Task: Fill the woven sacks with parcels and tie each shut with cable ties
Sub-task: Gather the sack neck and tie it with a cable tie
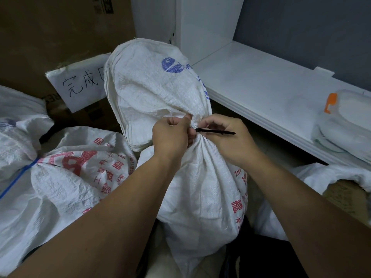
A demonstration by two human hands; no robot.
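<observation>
A filled white woven sack [202, 189] with red print stands in front of me, its neck gathered and its loose top flopping away with a blue logo. A black cable tie [215, 131] wraps the gathered neck, its tail sticking out to the right. My left hand [172, 135] grips the bunched neck, thumb pressed on the fabric. My right hand [224, 139] pinches the tie close to the neck, the tail lying over its fingers.
Another full sack [66, 177] tied with a blue tie [19, 175] lies at the left. Cardboard boxes with a handwritten paper sign [80, 85] stand behind. A white shelf [261, 93] runs along the right, holding white parcels [345, 125]. More white bags lie low right.
</observation>
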